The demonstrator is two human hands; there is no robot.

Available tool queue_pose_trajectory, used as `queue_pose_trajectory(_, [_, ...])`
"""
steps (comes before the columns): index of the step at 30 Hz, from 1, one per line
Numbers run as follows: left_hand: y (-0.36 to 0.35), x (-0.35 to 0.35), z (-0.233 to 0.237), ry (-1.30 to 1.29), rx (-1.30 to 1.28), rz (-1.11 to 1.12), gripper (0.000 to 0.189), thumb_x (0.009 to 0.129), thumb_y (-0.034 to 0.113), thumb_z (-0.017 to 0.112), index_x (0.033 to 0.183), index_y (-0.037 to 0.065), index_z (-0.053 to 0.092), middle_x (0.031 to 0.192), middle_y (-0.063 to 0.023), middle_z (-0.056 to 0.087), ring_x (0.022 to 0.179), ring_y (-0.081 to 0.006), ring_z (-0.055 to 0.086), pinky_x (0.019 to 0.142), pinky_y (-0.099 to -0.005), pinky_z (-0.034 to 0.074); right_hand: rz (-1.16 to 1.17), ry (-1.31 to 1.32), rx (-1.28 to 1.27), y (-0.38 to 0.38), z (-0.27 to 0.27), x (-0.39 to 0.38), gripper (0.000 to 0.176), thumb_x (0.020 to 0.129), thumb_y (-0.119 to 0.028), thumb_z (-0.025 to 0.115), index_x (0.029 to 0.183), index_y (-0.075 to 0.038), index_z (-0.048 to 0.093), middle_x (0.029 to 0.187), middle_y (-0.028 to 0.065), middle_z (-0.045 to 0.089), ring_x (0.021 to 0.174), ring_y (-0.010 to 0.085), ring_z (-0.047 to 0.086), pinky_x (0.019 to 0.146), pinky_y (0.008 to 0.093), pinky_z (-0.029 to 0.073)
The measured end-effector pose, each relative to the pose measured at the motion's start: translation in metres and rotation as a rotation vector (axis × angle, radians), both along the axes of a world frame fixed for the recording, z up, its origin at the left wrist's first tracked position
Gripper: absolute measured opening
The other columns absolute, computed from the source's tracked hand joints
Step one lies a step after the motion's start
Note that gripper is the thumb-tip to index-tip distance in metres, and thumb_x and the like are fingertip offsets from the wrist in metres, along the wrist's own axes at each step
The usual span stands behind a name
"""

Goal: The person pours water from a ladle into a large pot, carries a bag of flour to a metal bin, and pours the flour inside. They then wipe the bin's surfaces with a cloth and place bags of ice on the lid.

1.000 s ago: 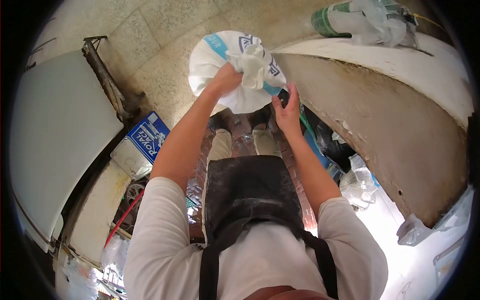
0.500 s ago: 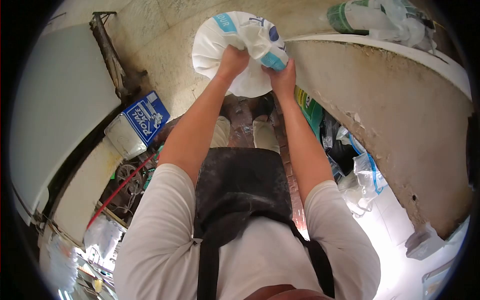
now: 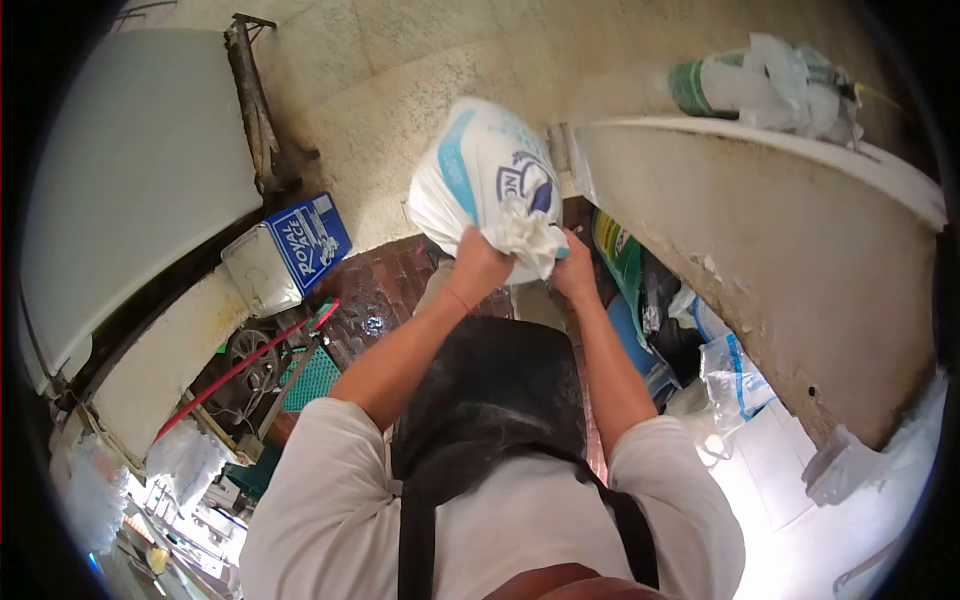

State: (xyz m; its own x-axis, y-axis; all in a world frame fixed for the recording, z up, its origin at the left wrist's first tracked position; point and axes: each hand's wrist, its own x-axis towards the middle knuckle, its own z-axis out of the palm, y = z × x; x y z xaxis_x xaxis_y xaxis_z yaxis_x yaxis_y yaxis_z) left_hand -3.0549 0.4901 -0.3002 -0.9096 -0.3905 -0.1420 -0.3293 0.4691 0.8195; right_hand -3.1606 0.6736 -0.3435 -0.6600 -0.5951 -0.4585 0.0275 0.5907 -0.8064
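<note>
A full white sack of flour (image 3: 500,165) with blue print is held up in front of my body, above the brick floor. Its gathered, crumpled end points toward me. My left hand (image 3: 484,266) is closed on the sack at the left of this bunched part. On the other side my right hand (image 3: 573,268) grips the sack, its fingers partly hidden behind the plastic. The sack hides part of my legs.
A blue and silver tin (image 3: 300,245) stands on a ledge to the left, above a red pole (image 3: 235,375). To the right runs a worn counter (image 3: 760,260), with a plastic-wrapped green roll (image 3: 710,85) on top and bags beneath.
The sack has come lower in view and nearer my body, and it has tilted so that its printed side and bunched end show. Both hands moved with it, keeping hold.
</note>
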Motion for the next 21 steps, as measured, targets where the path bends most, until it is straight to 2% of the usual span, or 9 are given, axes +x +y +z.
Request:
queue_pose_trajectory(5, [-0.052,0.009,0.032,0.128,0.263,0.262,0.029,0.085,0.013,0.065,0.113,0.005,0.067,0.110,-0.0183,0.069,0.106,-0.0374,0.063,0.092,-0.0459,0.049,0.175,0.113,-0.013,-0.068,0.063,-0.027,0.049,0.072,-0.007,0.081,0.118,-0.004,0.064,0.102,0.0194,0.071,0.099,0.0370,0.069,0.084,0.0404,0.054])
queue_pose_trajectory(9, [-0.166,0.008,-0.011,0.129,0.328,0.590,0.036,0.100,0.026,0.054,0.127,0.002,0.060,0.121,-0.0162,0.065,0.112,-0.0287,0.061,0.096,-0.0400,0.048,-0.037,0.330,-0.287,-0.180,0.054,-0.028,0.041,0.077,-0.018,0.082,0.108,0.000,0.063,0.096,0.0224,0.068,0.087,0.0408,0.068,0.076,0.0421,0.055])
queue_pose_trajectory(11, [-0.222,-0.016,-0.045,0.052,0.322,0.823,0.036,0.100,0.027,0.055,0.127,0.003,0.059,0.120,-0.0136,0.066,0.110,-0.0275,0.062,0.094,-0.0367,0.049,0.035,0.214,-0.269,-0.225,0.048,-0.039,0.048,0.082,-0.023,0.079,0.121,-0.001,0.061,0.110,0.0178,0.067,0.102,0.0337,0.064,0.093,0.0397,0.049])
queue_pose_trajectory(12, [-0.242,-0.039,-0.048,0.105,0.751,1.166,0.040,0.102,0.033,0.052,0.125,0.001,0.061,0.120,-0.0156,0.067,0.111,-0.0269,0.062,0.093,-0.0382,0.048,0.025,0.275,-0.286,-0.217,0.040,-0.038,0.049,0.083,-0.025,0.078,0.122,-0.002,0.061,0.115,0.0181,0.065,0.107,0.0343,0.061,0.097,0.0408,0.046])
queue_pose_trajectory(14, [-0.275,-0.009,-0.106,-0.058,0.117,0.868,0.038,0.101,0.031,0.052,0.122,0.001,0.062,0.120,-0.0170,0.067,0.110,-0.0308,0.062,0.091,-0.0398,0.048,0.014,0.424,-0.336,-0.190,0.022,-0.044,0.052,0.083,-0.029,0.078,0.124,-0.002,0.060,0.125,0.0187,0.060,0.118,0.0356,0.055,0.104,0.0431,0.041])
queue_pose_trajectory(15, [-0.291,-0.006,-0.124,-0.116,-0.192,0.702,0.037,0.101,0.031,0.052,0.120,0.001,0.062,0.120,-0.0178,0.067,0.110,-0.0328,0.062,0.090,-0.0406,0.048,-0.023,0.486,-0.148,-0.150,-0.006,-0.040,0.059,0.083,-0.035,0.077,0.126,-0.001,0.057,0.126,0.0172,0.057,0.123,0.0392,0.048,0.107,0.0456,0.037])
queue_pose_trajectory(17, [-0.287,-0.014,-0.109,-0.083,-0.220,0.683,0.033,0.099,0.027,0.053,0.116,0.001,0.064,0.120,-0.0194,0.067,0.110,-0.0369,0.061,0.090,-0.0424,0.048,-0.173,0.486,0.240,-0.066,-0.067,-0.030,0.070,0.083,-0.037,0.076,0.135,0.003,0.051,0.129,0.0249,0.055,0.125,0.0403,0.049,0.109,0.0454,0.037])
queue_pose_trajectory(19, [-0.267,-0.032,-0.080,-0.017,-0.094,0.837,0.029,0.097,0.023,0.052,0.110,0.001,0.067,0.115,-0.0194,0.069,0.108,-0.0390,0.062,0.090,-0.0432,0.048,-0.528,-0.089,0.137,-0.026,-0.128,-0.016,0.077,0.089,-0.043,0.073,0.142,0.004,0.044,0.137,0.0235,0.053,0.128,0.0324,0.050,0.107,0.0416,0.039])
queue_pose_trajectory(21, [-0.284,-0.015,-0.118,0.063,-0.525,0.662,0.028,0.096,0.021,0.052,0.108,0.001,0.068,0.112,-0.0187,0.070,0.106,-0.0380,0.063,0.090,-0.0423,0.048,-0.704,-0.421,0.093,-0.015,-0.164,0.009,0.076,0.092,-0.045,0.070,0.145,0.003,0.041,0.140,0.0199,0.053,0.128,0.0261,0.051,0.105,0.0375,0.041])
